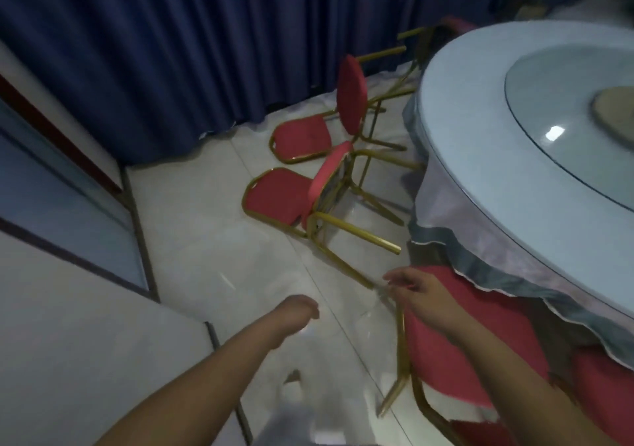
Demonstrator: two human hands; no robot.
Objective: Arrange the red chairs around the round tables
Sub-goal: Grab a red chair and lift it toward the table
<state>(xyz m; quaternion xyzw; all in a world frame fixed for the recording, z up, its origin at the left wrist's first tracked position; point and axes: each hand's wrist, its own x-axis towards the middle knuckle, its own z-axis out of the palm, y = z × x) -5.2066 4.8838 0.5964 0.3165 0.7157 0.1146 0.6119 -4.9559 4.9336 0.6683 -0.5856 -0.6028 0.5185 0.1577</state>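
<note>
Red chair [456, 353] under loose right hand [423, 294]; left hand [302, 308] curled, empty.

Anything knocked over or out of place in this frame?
Yes. Two red chairs lie tipped on the floor between the blue curtain and the round table: the nearer chair and the farther chair, gold legs pointing sideways toward the table instead of standing.
</note>
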